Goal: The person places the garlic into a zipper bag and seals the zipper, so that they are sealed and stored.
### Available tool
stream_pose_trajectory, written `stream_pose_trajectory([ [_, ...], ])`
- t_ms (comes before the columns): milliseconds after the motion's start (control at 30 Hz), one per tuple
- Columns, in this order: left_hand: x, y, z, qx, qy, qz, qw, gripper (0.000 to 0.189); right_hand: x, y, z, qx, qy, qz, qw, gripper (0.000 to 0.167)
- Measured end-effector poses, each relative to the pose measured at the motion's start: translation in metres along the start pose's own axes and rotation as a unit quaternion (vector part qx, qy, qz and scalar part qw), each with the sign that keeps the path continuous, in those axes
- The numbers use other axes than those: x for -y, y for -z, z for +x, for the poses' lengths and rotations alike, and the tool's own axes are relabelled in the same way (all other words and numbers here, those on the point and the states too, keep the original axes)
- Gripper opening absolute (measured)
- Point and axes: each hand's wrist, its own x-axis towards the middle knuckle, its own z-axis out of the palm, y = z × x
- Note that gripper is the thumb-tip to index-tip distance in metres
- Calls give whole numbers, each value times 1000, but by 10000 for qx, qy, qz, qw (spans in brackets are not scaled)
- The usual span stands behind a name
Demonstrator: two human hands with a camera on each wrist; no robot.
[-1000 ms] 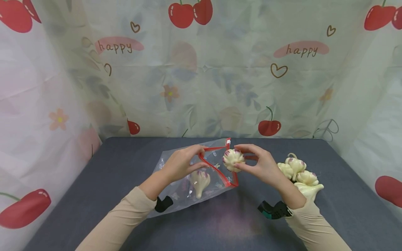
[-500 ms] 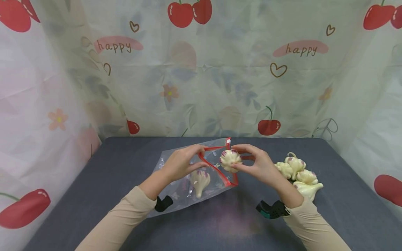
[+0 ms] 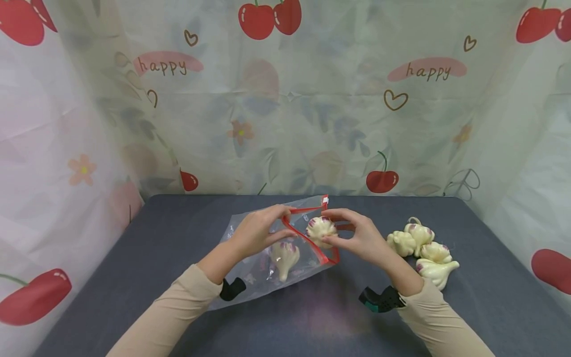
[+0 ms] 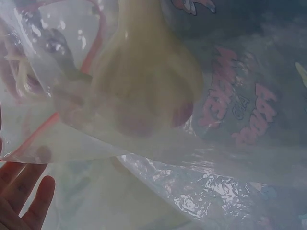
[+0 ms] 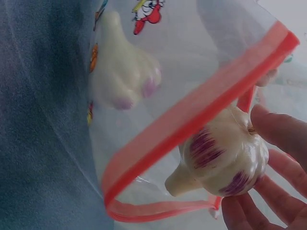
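A clear zip bag with a red-edged mouth lies slanted on the dark table. My left hand grips the bag at its mouth, fingers on the far edge and thumb by the near edge, spreading it. One garlic bulb rests inside, stem toward me; the left wrist view shows this bulb through the plastic. In my right hand, thumb and fingers hold another purple-striped garlic bulb within the mouth. The right wrist view has its stem pointing inward past the red rim.
Several more garlic bulbs sit clustered on the table to the right, beside my right forearm. A patterned curtain stands behind the table and along both sides. Each wrist wears a black camera mount.
My right hand has moved left with its garlic bulb, from just outside the bag's mouth to within it. The left hand and bag have stayed nearly still.
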Motion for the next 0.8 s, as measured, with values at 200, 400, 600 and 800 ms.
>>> stream_pose_trajectory([
  [200,0,1,1,-34,-2,17,10000,32,-1,-4,1,171,-17,32,9998,47],
  [400,0,1,3,-84,-41,38,9999,31,-1,-8,2,314,-52,18,9995,48],
  [600,0,2,4,-95,-77,13,9999,32,-1,-11,3,428,-69,135,9990,46],
  [800,-1,3,5,-139,-139,42,9998,32,2,-13,4,521,-27,214,9984,46],
])
